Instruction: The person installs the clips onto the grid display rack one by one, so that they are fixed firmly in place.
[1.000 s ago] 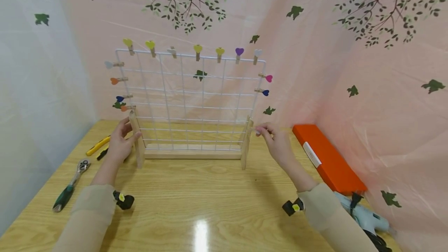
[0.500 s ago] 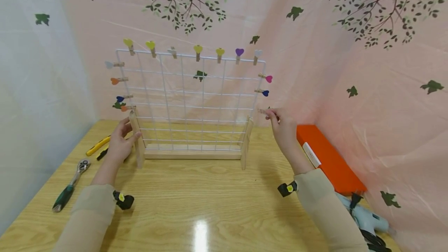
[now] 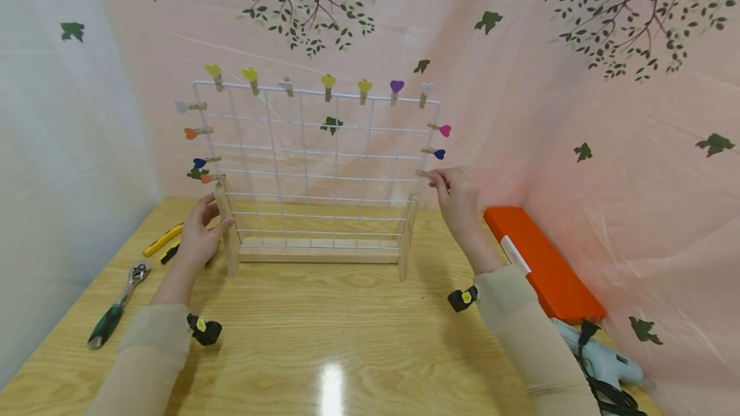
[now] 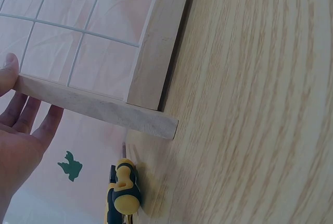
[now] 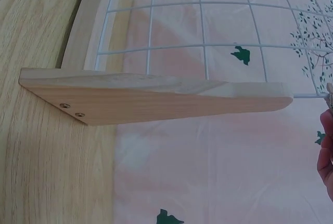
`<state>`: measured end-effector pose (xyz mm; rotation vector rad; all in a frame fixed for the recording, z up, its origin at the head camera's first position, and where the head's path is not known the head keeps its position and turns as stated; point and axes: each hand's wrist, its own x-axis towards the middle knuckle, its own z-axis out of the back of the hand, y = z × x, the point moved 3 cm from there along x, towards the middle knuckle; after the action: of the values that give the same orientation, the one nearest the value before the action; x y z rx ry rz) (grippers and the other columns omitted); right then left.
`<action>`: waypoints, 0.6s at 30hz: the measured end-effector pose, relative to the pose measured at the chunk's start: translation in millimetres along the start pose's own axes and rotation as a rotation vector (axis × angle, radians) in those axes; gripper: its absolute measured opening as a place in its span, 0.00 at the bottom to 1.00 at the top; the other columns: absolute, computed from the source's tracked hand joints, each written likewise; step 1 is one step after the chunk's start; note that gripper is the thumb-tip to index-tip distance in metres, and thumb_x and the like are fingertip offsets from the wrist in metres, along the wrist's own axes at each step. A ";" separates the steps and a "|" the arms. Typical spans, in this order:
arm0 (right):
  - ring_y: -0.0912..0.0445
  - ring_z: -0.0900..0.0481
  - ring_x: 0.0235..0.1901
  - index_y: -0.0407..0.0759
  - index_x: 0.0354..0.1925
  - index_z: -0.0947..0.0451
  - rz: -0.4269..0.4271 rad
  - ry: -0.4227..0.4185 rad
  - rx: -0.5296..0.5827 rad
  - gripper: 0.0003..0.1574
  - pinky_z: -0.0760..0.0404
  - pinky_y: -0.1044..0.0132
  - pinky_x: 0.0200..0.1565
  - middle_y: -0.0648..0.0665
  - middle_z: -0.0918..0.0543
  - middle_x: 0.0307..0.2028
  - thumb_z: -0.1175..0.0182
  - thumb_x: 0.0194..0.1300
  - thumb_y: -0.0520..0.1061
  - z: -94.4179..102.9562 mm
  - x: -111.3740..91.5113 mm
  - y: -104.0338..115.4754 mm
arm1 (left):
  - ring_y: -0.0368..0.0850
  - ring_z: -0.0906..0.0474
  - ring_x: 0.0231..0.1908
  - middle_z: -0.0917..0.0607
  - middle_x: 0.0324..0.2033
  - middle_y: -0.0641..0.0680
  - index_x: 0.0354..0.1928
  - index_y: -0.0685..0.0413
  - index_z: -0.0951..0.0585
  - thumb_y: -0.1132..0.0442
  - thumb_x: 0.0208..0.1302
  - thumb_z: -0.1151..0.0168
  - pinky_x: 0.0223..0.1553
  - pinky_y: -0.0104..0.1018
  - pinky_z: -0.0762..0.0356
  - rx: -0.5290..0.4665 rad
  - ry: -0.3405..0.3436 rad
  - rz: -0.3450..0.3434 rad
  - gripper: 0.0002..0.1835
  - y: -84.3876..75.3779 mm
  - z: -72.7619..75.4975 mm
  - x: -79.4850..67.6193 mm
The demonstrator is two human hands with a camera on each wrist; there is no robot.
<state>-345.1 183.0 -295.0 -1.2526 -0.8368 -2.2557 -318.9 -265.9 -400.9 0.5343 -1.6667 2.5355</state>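
A white wire grid [image 3: 336,165] stands upright in a wooden stand [image 3: 318,255]. Heart-topped clothespins line its top edge, among them a purple one [image 3: 396,86], and more sit along both sides. My left hand [image 3: 199,233] holds the stand's left upright [image 4: 93,99] between thumb and fingers. At the grid's right edge, below the dark blue heart clothespin [image 3: 438,154], my right hand [image 3: 459,201] pinches a small wooden clothespin [image 3: 421,173], whose tip overlaps the wire. Its heart end is hidden by my fingers. In the right wrist view, only part of the right hand [image 5: 327,151] shows.
On the left lie a green-handled ratchet wrench [image 3: 118,307] and a yellow tool [image 3: 163,239]; a yellow-and-black handled screwdriver [image 4: 126,193] shows in the left wrist view. An orange box [image 3: 543,262] and a pale blue corded tool [image 3: 613,358] lie on the right.
My right hand has risen from beside the stand's right upright, then moved left to the grid's edge with the clothespin. My left hand has stayed on the left upright.
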 end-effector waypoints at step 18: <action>0.56 0.28 0.31 0.39 0.42 0.23 -0.120 0.083 0.101 0.16 0.30 0.70 0.28 0.44 0.21 0.31 0.43 0.59 0.48 7.8 -5.0 -14.2 | 0.59 0.39 0.59 0.35 0.60 0.64 0.67 0.46 0.47 0.55 0.62 0.48 0.54 0.58 0.37 0.044 -0.007 -0.023 0.33 -4.0 -3.0 8.7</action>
<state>-346.7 199.0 -300.4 -1.0826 -1.0050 -2.3095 -326.9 -262.8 -395.7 0.5625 -1.6004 2.5628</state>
